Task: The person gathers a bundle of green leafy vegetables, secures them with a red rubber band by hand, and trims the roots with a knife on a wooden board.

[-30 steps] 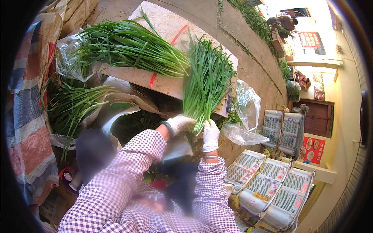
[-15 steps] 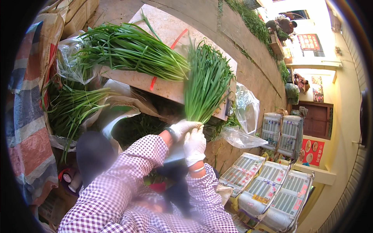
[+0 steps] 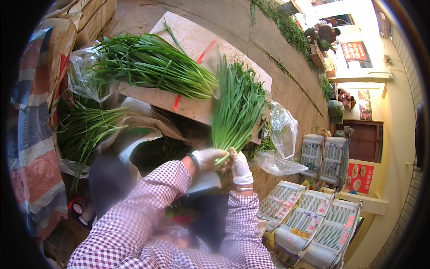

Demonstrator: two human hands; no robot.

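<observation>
A bunch of garlic chives (image 3: 239, 105) leans with its leaves on the board (image 3: 187, 32) and its pale stem ends toward me. My left hand (image 3: 207, 159), in a white glove, is closed around those stem ends. On their right side my right hand (image 3: 241, 168), gloved too, pinches the stems between thumb and fingers. To the left a larger pile of garlic chives (image 3: 154, 65) lies across the board, stem ends pointing right. Red tape (image 3: 207, 51) marks the board between the two. Some leaf tips of the held bunch are blurred.
Loose greens (image 3: 92, 127) lie low at the left beside a striped cloth (image 3: 33, 134). A clear plastic bag (image 3: 282, 130) hangs by the board's right end. White slatted crates (image 3: 309, 215) stand at the lower right. Two people (image 3: 326, 32) sit in the far background.
My right hand has shifted right along the stem ends, and my left hand has come slightly down and left. More of the cut ends shows between them. The bunch stays against the board.
</observation>
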